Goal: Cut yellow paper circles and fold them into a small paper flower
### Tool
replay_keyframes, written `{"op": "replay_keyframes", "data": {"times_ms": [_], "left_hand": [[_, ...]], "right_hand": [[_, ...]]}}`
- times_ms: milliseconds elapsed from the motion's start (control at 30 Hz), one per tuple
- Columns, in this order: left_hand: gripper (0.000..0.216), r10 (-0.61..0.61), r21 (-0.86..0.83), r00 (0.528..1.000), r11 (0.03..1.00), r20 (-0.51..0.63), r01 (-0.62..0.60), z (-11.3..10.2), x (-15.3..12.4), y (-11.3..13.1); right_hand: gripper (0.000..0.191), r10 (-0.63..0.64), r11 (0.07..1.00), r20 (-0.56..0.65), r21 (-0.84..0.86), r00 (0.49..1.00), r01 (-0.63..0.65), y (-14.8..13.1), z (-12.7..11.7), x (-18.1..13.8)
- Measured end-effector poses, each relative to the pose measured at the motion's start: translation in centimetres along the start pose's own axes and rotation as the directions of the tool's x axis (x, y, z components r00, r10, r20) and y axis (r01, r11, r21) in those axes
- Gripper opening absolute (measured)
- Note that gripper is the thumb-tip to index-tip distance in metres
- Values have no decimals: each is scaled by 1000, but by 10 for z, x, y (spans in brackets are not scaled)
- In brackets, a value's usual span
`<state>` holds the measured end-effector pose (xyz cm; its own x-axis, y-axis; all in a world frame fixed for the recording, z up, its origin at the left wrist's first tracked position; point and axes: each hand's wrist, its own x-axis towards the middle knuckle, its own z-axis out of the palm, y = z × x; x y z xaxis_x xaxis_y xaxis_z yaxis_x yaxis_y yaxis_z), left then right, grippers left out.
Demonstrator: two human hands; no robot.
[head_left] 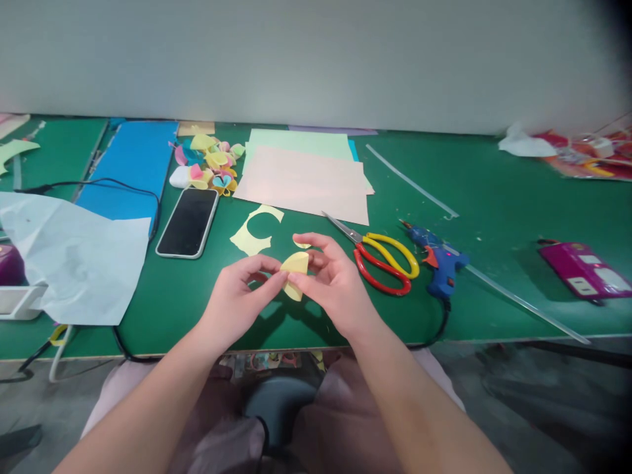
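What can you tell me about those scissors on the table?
The scissors have slim, pointed metal blades, which look closed, and two big loop handles, one yellow, one red, seemingly plastic-coated. They lie flat, tips pointing away and leftward over the pink sheet, handles on the green table. The right hand is beside them but not holding them; the glue gun lies to their right.

No readable text, labels or numbers anywhere.

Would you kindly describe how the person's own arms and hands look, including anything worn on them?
The left hand and right hand are bare, with no gloves, rings or watch visible. Both forearms are uncovered, with no sleeves in view.
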<state>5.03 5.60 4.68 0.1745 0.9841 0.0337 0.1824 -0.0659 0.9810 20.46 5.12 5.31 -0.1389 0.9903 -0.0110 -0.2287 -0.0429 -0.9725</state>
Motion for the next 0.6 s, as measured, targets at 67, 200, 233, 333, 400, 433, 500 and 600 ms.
{"op": "replay_keyframes", "data": {"times_ms": [67,200,233,333,400,433,500,600], "left_hand": [[14,-24,-50,999,998,36,26,0,0,1],[15,-72,-160,994,983,87,85,0,2,5],[16,-82,-177,993,979,87,97,-1,3,5],[18,-110,-228,990,965,84,127,-2,3,6],[18,-125,-276,985,949,117,153,-4,3,6],[17,-132,-304,981,937,145,171,-4,3,5],[17,-149,-355,963,908,224,223,-5,2,5],[17,-169,-412,929,860,328,302,-6,1,4]], "right_hand": [[40,44,995,37,87,998,-47,0,-1,1],[41,90,981,66,167,994,-100,1,-3,2],[40,96,979,66,174,993,-106,1,-4,2],[37,93,972,75,208,993,-107,-1,-7,3],[33,65,970,70,231,995,-80,-2,-9,3],[30,50,972,60,228,997,-62,-2,-10,3],[23,26,983,53,181,998,-35,-3,-10,3],[15,19,996,153,88,988,-32,-3,-9,2]]}}
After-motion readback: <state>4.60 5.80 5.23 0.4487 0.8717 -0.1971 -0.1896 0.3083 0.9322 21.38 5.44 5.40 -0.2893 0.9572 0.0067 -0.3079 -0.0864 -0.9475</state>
